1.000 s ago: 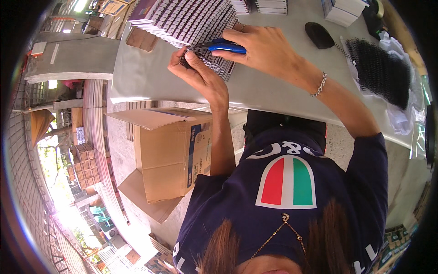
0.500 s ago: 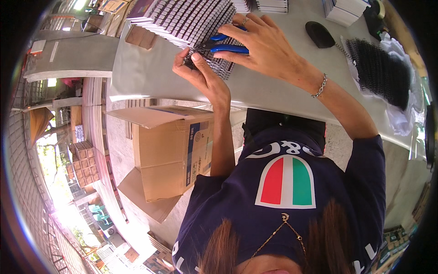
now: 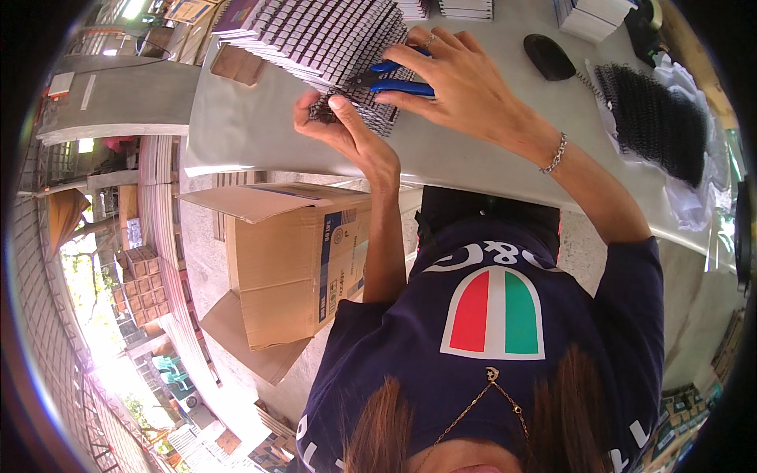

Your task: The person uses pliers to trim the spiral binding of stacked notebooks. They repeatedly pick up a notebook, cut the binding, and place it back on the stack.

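Note:
A tall stack of spiral-bound notebooks (image 3: 315,39), white-paged with dark coils, lies at the table's far left. My right hand (image 3: 465,79) is closed round the blue handles of a pair of wire cutters (image 3: 398,85). Their dark jaws point left, at the coils near the stack's near end. Just below the jaws, my left hand (image 3: 355,142) cups the near end of a coil-bound notebook (image 3: 374,118), thumb on one side and curled fingers on the other. The jaws' exact contact with the wire is too small to make out.
On the grey table (image 3: 473,154) a black computer mouse (image 3: 550,57) lies to the right, beside a heap of loose black coils (image 3: 654,118) on white wrapping. More notebooks (image 3: 587,20) stand at the back. An open cardboard box (image 3: 284,268) is below the table edge, left.
The cutters and my right hand have shifted very slightly right and down along the coils. My left fingers have moved slightly left, a little farther from the jaws.

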`<state>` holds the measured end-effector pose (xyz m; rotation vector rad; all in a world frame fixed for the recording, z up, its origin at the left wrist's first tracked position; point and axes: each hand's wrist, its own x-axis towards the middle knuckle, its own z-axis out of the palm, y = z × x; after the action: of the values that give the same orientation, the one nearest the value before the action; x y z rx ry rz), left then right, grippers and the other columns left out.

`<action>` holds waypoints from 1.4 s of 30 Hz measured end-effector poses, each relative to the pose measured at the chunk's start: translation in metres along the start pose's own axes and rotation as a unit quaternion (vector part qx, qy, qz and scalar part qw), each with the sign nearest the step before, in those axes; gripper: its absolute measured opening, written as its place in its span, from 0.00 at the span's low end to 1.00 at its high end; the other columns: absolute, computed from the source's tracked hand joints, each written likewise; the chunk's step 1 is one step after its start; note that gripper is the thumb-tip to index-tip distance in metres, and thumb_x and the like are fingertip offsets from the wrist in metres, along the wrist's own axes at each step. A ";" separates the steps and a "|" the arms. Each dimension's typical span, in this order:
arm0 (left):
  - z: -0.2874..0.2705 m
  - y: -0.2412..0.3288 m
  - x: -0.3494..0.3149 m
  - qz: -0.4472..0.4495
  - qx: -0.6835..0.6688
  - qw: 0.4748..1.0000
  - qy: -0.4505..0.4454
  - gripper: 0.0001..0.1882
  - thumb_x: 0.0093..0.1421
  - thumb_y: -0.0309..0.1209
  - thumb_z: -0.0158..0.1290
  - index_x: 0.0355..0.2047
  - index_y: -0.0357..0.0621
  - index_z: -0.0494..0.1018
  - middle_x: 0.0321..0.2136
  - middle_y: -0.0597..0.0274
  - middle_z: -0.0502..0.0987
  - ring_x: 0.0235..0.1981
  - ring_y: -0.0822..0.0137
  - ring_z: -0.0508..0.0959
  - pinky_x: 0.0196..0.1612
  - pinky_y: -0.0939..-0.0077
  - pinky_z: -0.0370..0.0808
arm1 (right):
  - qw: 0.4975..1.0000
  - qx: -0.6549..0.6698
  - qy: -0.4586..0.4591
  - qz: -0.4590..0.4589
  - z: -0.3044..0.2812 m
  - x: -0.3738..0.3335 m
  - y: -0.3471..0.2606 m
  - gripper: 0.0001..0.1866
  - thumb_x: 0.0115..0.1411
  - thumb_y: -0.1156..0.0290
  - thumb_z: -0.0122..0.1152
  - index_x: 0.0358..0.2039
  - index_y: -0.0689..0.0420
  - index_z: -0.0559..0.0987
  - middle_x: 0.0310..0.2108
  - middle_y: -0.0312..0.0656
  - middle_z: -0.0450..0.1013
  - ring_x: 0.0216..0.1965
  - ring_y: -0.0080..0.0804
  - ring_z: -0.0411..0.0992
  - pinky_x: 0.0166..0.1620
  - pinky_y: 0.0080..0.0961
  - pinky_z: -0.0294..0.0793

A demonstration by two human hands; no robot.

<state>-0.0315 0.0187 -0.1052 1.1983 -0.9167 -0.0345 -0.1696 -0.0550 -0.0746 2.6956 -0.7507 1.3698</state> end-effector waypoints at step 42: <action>-0.005 -0.023 -0.012 -0.040 -0.078 0.996 0.009 0.21 0.76 0.43 0.41 0.55 0.37 0.59 0.50 0.55 0.59 0.53 0.64 0.62 0.60 0.66 0.60 | 0.995 0.040 -0.051 0.072 0.016 -0.023 -0.005 0.28 0.60 0.41 0.64 0.48 0.52 0.80 0.46 0.49 0.77 0.46 0.47 0.76 0.51 0.43 0.70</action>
<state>-0.0263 0.0193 -0.1309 1.0873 -0.8346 -0.1583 -0.1671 -0.0447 -0.1013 2.8430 -0.9354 1.3245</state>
